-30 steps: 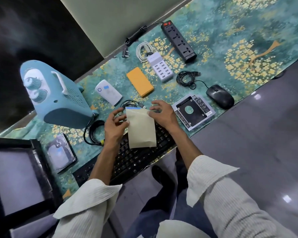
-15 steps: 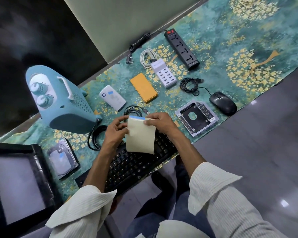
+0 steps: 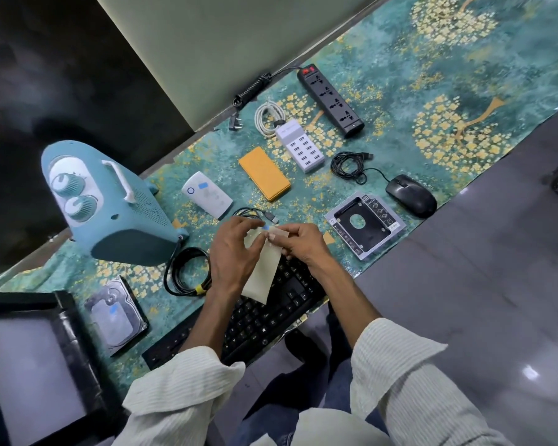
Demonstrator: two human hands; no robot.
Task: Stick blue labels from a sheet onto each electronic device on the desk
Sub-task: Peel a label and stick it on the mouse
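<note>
Pinching label sheet, both hands, above keyboard

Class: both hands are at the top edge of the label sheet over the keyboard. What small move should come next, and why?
Probably finish peeling the small blue label off the beige backing sheet. The left hand pinches at that label while the right hand holds the sheet's top edge. It seems only partly lifted, and the flat orange device nearby shows no label.

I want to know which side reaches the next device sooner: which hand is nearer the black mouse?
The right hand. It holds the label sheet over the keyboard, with the mouse further off to its right. The left hand grips the same sheet on the side away from the mouse.
</note>
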